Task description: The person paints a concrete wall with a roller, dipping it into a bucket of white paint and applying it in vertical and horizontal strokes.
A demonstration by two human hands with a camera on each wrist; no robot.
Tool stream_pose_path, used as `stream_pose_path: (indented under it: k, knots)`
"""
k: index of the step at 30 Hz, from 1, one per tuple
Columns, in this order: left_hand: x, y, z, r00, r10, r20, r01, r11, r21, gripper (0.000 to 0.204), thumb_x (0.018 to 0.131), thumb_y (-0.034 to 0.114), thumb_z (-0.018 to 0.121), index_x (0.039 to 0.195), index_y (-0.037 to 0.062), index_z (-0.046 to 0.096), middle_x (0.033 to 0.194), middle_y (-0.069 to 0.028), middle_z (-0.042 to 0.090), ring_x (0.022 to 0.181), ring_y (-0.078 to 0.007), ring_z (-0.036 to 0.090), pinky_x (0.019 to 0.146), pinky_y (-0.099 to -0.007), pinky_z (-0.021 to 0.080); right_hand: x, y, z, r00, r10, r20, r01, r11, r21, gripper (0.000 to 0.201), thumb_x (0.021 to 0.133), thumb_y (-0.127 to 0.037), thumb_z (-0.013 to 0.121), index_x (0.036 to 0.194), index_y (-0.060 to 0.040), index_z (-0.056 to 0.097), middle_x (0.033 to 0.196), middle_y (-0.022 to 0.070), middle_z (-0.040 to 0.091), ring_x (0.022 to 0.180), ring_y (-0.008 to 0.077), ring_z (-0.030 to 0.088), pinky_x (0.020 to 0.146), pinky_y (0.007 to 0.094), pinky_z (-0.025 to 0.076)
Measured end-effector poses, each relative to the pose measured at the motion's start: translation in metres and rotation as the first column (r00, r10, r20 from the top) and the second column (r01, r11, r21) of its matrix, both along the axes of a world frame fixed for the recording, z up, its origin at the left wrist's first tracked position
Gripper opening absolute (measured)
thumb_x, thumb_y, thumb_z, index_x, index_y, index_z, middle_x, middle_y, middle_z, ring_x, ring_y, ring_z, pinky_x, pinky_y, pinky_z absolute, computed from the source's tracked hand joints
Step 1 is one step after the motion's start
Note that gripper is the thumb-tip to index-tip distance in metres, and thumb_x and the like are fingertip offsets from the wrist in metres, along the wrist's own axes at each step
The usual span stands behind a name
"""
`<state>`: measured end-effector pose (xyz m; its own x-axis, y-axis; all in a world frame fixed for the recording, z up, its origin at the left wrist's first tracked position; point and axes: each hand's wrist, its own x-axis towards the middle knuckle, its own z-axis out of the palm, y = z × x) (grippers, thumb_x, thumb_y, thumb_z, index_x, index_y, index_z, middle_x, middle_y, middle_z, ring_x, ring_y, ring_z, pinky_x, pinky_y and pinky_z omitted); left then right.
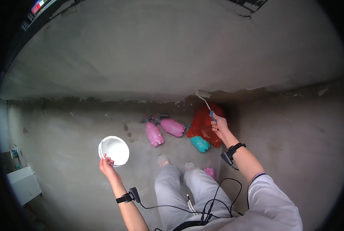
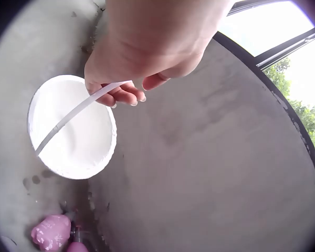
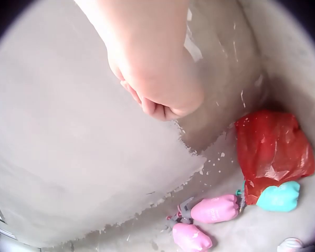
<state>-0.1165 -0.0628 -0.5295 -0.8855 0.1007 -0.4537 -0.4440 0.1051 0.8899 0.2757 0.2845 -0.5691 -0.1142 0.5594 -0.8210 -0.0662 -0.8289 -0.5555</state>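
If the thin white bail [image 2: 76, 113], hooked by the curled fingers of the left hand [image 1: 107, 165], is tilted, white paint can be spilled from the round white plastic bucket [image 1: 114, 150] onto the grey concrete floor [image 1: 64, 131], while the blue-handled small paint roller [image 1: 204, 98], gripped tightly by the right hand [image 1: 219, 126], can be dripped at the wall's bottom edge onto the red plastic bag [image 1: 204, 125].

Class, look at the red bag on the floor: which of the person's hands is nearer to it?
Right. The right hand grips a roller handle directly beside the red bag; the left hand holds the white bucket far across.

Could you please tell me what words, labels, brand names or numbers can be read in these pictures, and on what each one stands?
No text can be read in any view.
The pink spray bottles by the wall: markings, if any, are too blurred to read.
The white paint bucket held by the left hand: no lettering shows.
The roller held by the right hand: no lettering shows.
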Motion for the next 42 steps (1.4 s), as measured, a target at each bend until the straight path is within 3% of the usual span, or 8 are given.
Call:
stream_pose_path:
  k: [7, 12, 19, 26, 31, 36, 40, 42]
  knots:
    - [0.013, 0.052, -0.133, 0.992, 0.024, -0.128, -0.012, 0.995, 0.097, 0.036, 0.09, 0.016, 0.05, 0.118, -0.005, 0.057, 0.08, 0.0005, 0.052, 0.07, -0.0072, 0.045, 0.067, -0.0222, 0.039, -0.035, -0.011, -0.156, 0.986, -0.06, -0.157, 0.044, 0.994, -0.103, 0.022, 0.097, -0.03, 0.056, 0.104, -0.0095, 0.056, 0.061, -0.0028, 0.041, 0.042, 0.0051, 0.03, 0.038, 0.0215, 0.023]
    - [0.0, 0.098, -0.166, 0.998, -0.042, -0.042, 0.051, 0.964, 0.262, 0.04, 0.091, 0.023, 0.051, 0.119, -0.0045, 0.057, 0.085, -0.0015, 0.055, 0.071, -0.0084, 0.047, 0.068, -0.023, 0.041, -0.05, -0.001, -0.23, 0.982, -0.034, -0.186, 0.005, 0.989, -0.151, 0.019, 0.097, -0.027, 0.054, 0.102, -0.0078, 0.054, 0.062, -0.0028, 0.042, 0.042, 0.0053, 0.031, 0.039, 0.0215, 0.023]
    - [0.002, 0.086, -0.179, 0.995, -0.084, 0.049, 0.056, 0.909, 0.413, 0.039, 0.09, 0.024, 0.054, 0.117, -0.0032, 0.057, 0.088, -0.0036, 0.055, 0.071, -0.0107, 0.05, 0.067, -0.0251, 0.043, -0.061, -0.018, -0.293, 0.979, 0.007, -0.204, -0.022, 0.997, -0.073, 0.019, 0.096, -0.023, 0.053, 0.103, -0.0047, 0.053, 0.063, -0.0035, 0.041, 0.043, 0.0042, 0.029, 0.04, 0.0201, 0.023]
    - [-0.004, 0.08, -0.163, 0.992, -0.111, 0.065, 0.077, 0.918, 0.388, 0.038, 0.084, 0.025, 0.059, 0.113, -0.0006, 0.057, 0.089, -0.0052, 0.056, 0.07, -0.0117, 0.051, 0.068, -0.0266, 0.044, -0.042, 0.001, -0.261, 0.922, -0.111, -0.37, 0.057, 0.987, -0.153, 0.015, 0.096, -0.016, 0.05, 0.102, -0.0024, 0.052, 0.063, -0.0046, 0.043, 0.043, 0.0029, 0.032, 0.04, 0.0195, 0.025]
    - [0.002, 0.074, -0.159, 0.992, -0.103, 0.076, 0.071, 0.935, 0.348, 0.035, 0.083, 0.023, 0.059, 0.11, -0.0003, 0.058, 0.089, -0.0057, 0.056, 0.07, -0.0113, 0.05, 0.066, -0.0262, 0.043, 0.025, 0.016, -0.152, 0.82, -0.131, -0.557, 0.046, 0.985, -0.164, 0.014, 0.098, -0.014, 0.046, 0.101, -0.0013, 0.049, 0.064, -0.0051, 0.042, 0.046, 0.0027, 0.036, 0.042, 0.0194, 0.028]
    - [0.009, 0.074, -0.158, 0.994, -0.069, 0.083, 0.03, 0.916, 0.4, 0.033, 0.085, 0.022, 0.058, 0.109, -0.001, 0.054, 0.09, -0.0074, 0.055, 0.07, -0.0129, 0.049, 0.065, -0.0272, 0.043, 0.067, 0.003, -0.06, 0.82, -0.089, -0.566, 0.075, 0.996, -0.048, 0.018, 0.098, -0.013, 0.047, 0.106, 0.0016, 0.051, 0.065, -0.0042, 0.044, 0.047, 0.0029, 0.039, 0.042, 0.0192, 0.031]
    - [0.006, 0.075, -0.157, 0.993, -0.047, 0.108, 0.0, 0.916, 0.4, 0.023, 0.083, 0.02, 0.057, 0.098, 0.0032, 0.058, 0.083, -0.0033, 0.059, 0.066, -0.0124, 0.05, 0.062, -0.0268, 0.042, 0.082, -0.006, -0.048, 0.854, -0.057, -0.517, 0.094, 0.994, 0.046, 0.018, 0.097, -0.013, 0.049, 0.108, 0.0002, 0.054, 0.065, -0.0043, 0.044, 0.047, 0.003, 0.038, 0.042, 0.0199, 0.031]
    - [0.003, 0.07, -0.161, 0.99, -0.115, 0.084, 0.072, 0.912, 0.404, 0.034, 0.086, 0.021, 0.057, 0.11, -0.0015, 0.053, 0.09, -0.0073, 0.055, 0.07, -0.0131, 0.049, 0.065, -0.027, 0.043, 0.082, -0.012, -0.066, 0.891, -0.012, -0.453, 0.07, 0.991, 0.111, 0.016, 0.096, -0.013, 0.051, 0.108, -0.0026, 0.056, 0.064, -0.0047, 0.043, 0.046, 0.0028, 0.037, 0.042, 0.0195, 0.03]
